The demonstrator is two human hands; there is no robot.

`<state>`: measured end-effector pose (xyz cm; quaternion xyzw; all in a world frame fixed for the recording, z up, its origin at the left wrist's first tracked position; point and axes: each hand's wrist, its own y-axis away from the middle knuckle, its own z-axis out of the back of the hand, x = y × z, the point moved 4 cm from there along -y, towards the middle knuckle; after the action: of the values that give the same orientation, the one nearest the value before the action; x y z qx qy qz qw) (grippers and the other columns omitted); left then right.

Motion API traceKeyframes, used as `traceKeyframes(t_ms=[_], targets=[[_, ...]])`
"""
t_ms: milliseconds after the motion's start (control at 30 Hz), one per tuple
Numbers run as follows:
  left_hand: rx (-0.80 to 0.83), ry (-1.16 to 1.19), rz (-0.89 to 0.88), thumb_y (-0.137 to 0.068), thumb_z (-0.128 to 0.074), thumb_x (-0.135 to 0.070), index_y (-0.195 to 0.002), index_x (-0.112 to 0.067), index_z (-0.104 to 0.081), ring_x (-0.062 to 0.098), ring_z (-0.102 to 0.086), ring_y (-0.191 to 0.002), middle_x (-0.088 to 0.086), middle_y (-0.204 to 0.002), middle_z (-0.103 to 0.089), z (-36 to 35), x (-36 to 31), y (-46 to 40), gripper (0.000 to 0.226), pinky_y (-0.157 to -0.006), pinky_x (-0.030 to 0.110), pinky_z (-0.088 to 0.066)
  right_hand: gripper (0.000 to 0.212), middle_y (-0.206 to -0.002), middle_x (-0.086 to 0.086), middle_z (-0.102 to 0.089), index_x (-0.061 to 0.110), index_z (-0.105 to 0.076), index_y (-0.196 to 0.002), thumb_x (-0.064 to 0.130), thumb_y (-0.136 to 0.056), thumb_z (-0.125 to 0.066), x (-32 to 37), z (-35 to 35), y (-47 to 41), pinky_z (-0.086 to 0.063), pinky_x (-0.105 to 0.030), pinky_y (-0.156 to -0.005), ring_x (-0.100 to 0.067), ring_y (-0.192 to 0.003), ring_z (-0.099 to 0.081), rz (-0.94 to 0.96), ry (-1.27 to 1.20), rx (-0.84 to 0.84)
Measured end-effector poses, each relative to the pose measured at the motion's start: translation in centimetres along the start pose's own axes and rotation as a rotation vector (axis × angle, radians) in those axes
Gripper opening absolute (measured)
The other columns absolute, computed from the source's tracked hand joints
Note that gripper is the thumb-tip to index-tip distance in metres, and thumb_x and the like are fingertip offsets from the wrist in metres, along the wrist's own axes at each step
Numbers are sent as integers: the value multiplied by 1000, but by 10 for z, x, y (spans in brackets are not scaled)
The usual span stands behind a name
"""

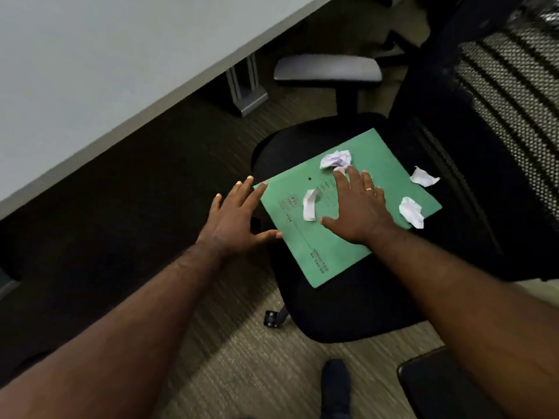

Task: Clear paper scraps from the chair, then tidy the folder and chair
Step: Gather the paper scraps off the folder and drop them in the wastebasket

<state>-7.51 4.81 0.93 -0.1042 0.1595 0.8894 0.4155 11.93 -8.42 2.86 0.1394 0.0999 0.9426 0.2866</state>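
A green folder (pixel 302 237) lies flat on the black seat of an office chair (pixel 348 306). Several white crumpled paper scraps lie about: one (pixel 336 159) at the folder's far side, a folded strip (pixel 309 204) near its middle, one (pixel 411 211) at its right edge, and one (pixel 423 176) on the seat beyond the folder. My right hand (pixel 358 207) is spread over the folder, fingers straight, fingertips close to the far scrap. My left hand (pixel 236 216) is open at the folder's left edge, fingertips reaching its corner.
A grey desk top (pixel 106 71) runs along the upper left, its leg (pixel 245 86) behind the chair. The chair's armrest (pixel 326 69) and mesh backrest (pixel 499 101) stand at the far side and right. A dark object (pixel 438 385) and a shoe (pixel 335 385) are on the carpet.
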Motion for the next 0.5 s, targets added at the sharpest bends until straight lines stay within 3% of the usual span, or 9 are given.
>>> traceKeyframes(t_ms=[267, 500], targets=[[64, -20, -77, -70, -56, -77, -148, -41, 7, 21, 1, -147, 2, -161, 6, -54, -56, -48, 107, -116, 53, -5, 105, -162, -10, 10, 21, 4, -152, 52, -81, -67, -100, 0, -2, -10, -60, -116, -35, -148, 7, -232, -61, 38], [40, -42, -146, -67, -49, -81, -139, -49, 26, 23, 16, -145, 2, -159, 20, -86, -87, -86, 109, -114, 51, 6, 103, -161, -11, 5, 20, 0, -152, 47, -81, -69, -159, -11, -14, -14, -60, -116, -37, -147, 2, -314, -119, -19]])
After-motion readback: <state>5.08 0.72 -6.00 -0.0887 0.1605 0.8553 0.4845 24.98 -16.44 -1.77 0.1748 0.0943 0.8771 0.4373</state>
